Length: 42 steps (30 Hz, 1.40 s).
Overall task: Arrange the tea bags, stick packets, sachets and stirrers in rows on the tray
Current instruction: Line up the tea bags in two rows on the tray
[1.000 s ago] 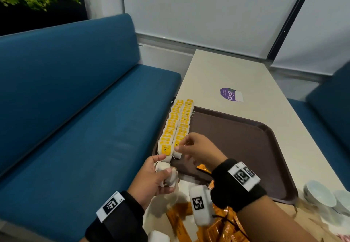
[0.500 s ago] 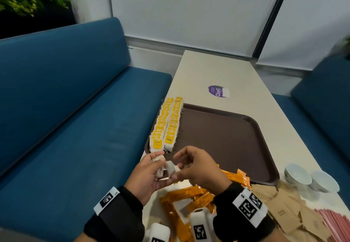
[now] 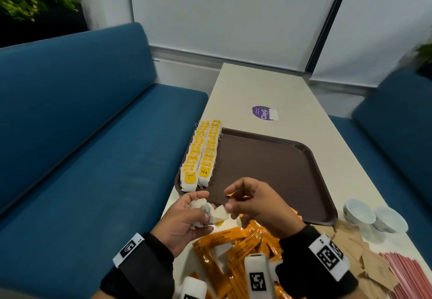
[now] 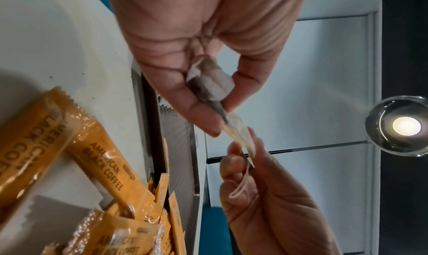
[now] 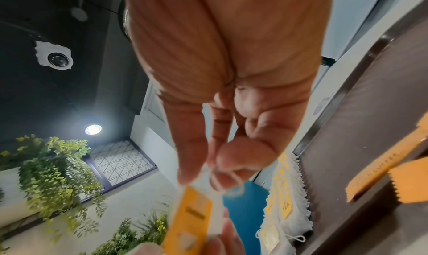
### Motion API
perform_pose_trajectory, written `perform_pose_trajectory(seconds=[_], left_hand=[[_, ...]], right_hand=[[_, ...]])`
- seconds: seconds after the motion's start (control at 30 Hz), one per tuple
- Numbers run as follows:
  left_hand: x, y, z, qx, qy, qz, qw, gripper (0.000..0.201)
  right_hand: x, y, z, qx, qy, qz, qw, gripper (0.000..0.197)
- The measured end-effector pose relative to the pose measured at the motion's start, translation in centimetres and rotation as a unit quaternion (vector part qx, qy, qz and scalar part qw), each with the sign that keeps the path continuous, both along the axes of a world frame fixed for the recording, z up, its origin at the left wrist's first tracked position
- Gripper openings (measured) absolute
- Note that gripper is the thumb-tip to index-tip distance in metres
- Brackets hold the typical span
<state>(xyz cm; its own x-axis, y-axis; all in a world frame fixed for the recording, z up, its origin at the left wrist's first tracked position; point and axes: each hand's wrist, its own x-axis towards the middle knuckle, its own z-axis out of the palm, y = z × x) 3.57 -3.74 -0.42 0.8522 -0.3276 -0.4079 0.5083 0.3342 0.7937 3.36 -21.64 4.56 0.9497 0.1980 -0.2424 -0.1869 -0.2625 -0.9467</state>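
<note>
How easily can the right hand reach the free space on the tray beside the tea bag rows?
Probably yes: the right hand hovers at the tray edge, nothing lying between, though it pinches a tea bag.

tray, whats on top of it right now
Two rows of tea bags lie along the left edge of the tray. An orange stick packet lies at its near edge, partly hidden behind the right hand in the head view. The rest is bare.
</note>
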Motion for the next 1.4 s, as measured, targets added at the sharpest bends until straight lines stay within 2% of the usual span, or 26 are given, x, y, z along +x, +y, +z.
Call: perform_pose_trajectory(seconds=[0.07, 0.17, 0.23, 0.37, 0.43, 0.5, 0.6, 0.7, 0.8, 0.9, 1.0, 1.1, 1.23, 1.4], left_hand=[[0.0, 0.1, 0.2, -0.017, 0.009, -0.001, 1.000, 0.044], [0.0, 0.2, 0.4, -0.038, 0.020, -0.004, 0.999, 0.045], [0.1, 0.2, 0.4, -0.045, 0.019, -0.008, 0.999, 0.046], [0.1, 0.1, 0.3, -0.045, 0.022, -0.014, 0.999, 0.042], [0.0, 0.2, 0.2, -0.038, 0.031, -0.023, 0.999, 0.039], [-0.1, 0.4, -0.1, -0.015, 0.038, -0.023, 0.999, 0.034], [-0.1, 0.6, -0.4, 0.026, 0.046, 0.001, 0.999, 0.023], [0.2, 0.9, -0.7, 0.043, 0.052, 0.023, 0.997, 0.023], [0.5, 1.3, -0.8, 0.045, 0.045, 0.040, 0.997, 0.031], [0.6, 1.7, -0.5, 0.049, 0.030, 0.038, 0.998, 0.032], [0.6, 2.5, -0.3, 0.049, 0.020, 0.025, 0.998, 0.024], [0.6, 3.0, -0.4, 0.057, 0.014, 0.028, 0.998, 0.014], [0.7, 3.3, -0.6, 0.084, 0.008, 0.035, 0.996, 0.011], [1.2, 3.3, -0.7, 0.095, 0.005, 0.048, 0.994, 0.013]], right_hand=[[0.0, -0.2, -0.2, -0.005, -0.006, -0.005, 1.000, 0.020], [-0.3, -0.4, -0.6, -0.022, -0.015, 0.027, 0.999, 0.040], [-0.5, -0.3, -0.6, -0.028, -0.040, 0.069, 0.996, 0.045], [-0.4, 0.3, -0.6, -0.120, -0.113, 0.113, 0.980, 0.028], [-0.2, 0.4, -0.6, -0.109, -0.127, 0.101, 0.981, 0.022], [0.0, 0.5, -0.6, -0.056, -0.118, 0.077, 0.989, 0.018], [1.2, 1.1, -0.5, -0.015, -0.092, 0.006, 0.996, 0.014], [4.1, 2.2, -1.4, -0.096, -0.073, -0.054, 0.991, 0.015], [7.3, 3.5, -2.8, -0.183, -0.042, -0.066, 0.980, 0.017], [9.7, 4.8, -4.3, -0.250, -0.014, -0.056, 0.966, 0.023], [11.0, 5.8, -5.2, -0.313, 0.006, -0.026, 0.950, 0.024], [11.6, 6.1, -5.6, -0.309, 0.021, -0.024, 0.951, 0.028], [12.0, 6.4, -5.7, -0.298, 0.025, -0.039, 0.953, 0.030], [11.2, 5.7, -5.5, -0.241, 0.003, -0.113, 0.964, 0.019]])
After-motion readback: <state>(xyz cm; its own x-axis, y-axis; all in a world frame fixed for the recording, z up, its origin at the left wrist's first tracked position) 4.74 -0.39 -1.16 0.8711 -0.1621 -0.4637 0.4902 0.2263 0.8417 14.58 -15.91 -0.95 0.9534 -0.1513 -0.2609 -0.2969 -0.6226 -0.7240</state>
